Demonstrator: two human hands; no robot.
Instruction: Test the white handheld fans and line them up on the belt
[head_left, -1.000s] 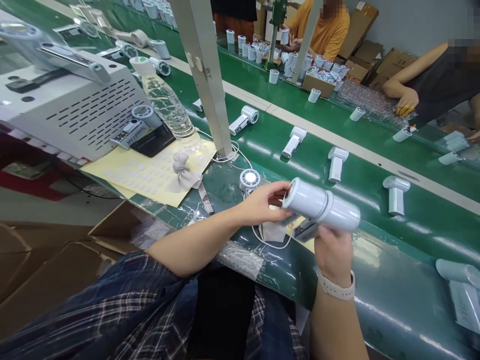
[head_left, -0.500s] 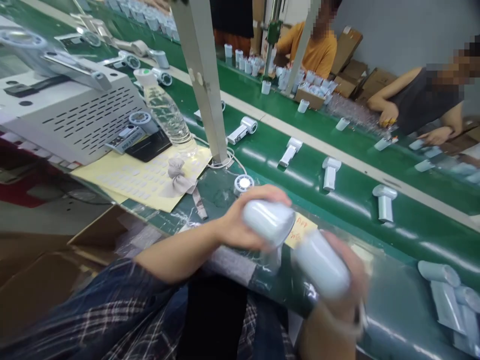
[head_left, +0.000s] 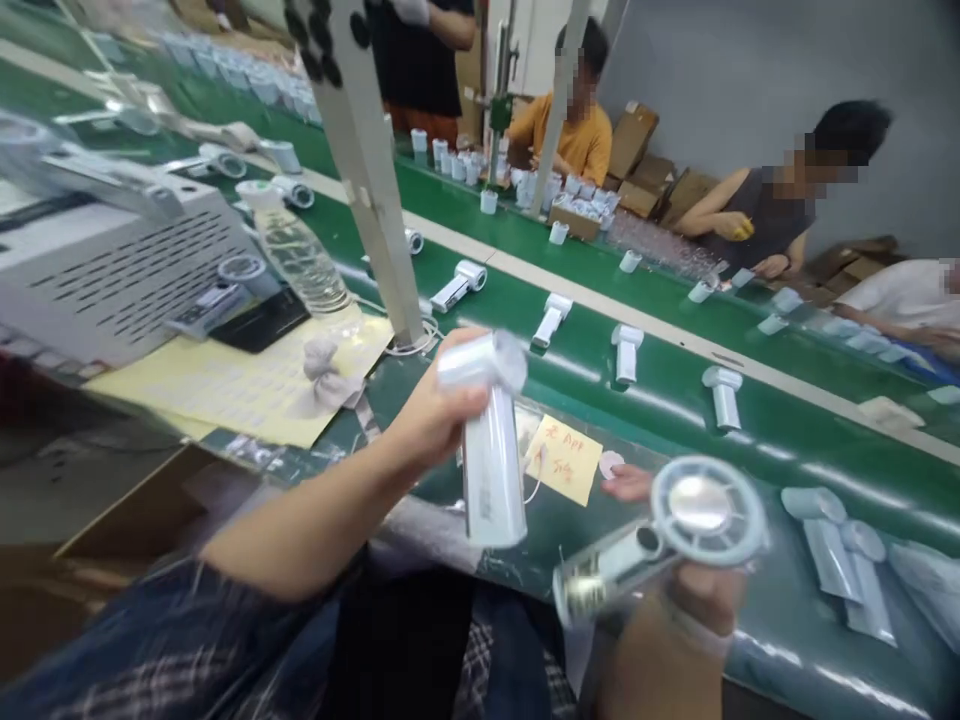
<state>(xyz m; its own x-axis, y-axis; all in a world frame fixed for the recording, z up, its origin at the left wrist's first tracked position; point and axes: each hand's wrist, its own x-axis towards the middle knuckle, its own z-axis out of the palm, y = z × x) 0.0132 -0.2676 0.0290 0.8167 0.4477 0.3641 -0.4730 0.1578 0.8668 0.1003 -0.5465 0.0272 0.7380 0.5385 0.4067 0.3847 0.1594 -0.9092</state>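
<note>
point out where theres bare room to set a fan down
Bare bench shows between the fan in the right hand and the two fans lying farther right. The belt also has room just right of its row's last fan. The left is crowded: yellow sheet, bottle, white machine.

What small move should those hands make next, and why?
Perhaps the right hand should set its tilted fan down by the other fans lying to its right: they are close by, and with the left hand holding a second fan, both hands are occupied.
</note>
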